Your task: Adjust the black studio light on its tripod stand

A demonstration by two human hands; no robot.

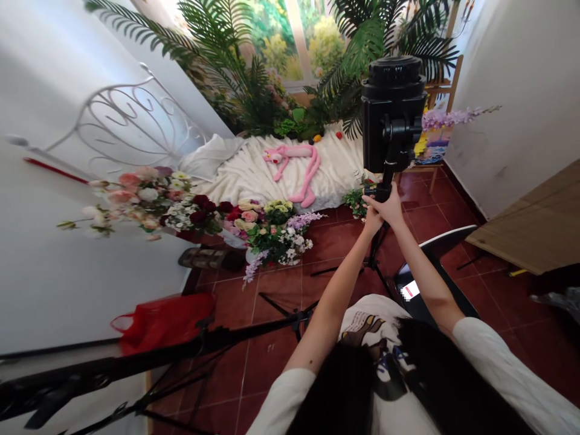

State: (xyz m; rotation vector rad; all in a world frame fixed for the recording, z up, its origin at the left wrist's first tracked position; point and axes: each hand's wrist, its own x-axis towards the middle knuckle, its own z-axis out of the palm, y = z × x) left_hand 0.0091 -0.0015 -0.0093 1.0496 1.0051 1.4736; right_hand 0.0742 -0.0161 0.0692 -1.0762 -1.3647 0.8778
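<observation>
A black studio light (pixel 393 118) stands upright in front of me on a black light stand (pixel 376 254), whose legs spread on the floor. My right hand (pixel 391 205) wraps round the stand's upper pole just below the lamp head. My left hand (pixel 373 220) is closed at the same spot, slightly lower and pressed close to the right one. Its fingers are partly hidden, and they appear to grip the stand too. A dark knob or clamp (pixel 371 191) sits beside the fingers.
A bed (pixel 244 175) with a white cover holds a pink plush toy (pixel 294 154). Artificial flowers (pixel 276 232) stand before it. Another black stand (pixel 212 339) crosses the lower left near a red bag (pixel 167 320). A black chair (pixel 435 260) is at my right, with a phone (pixel 411 291) on it.
</observation>
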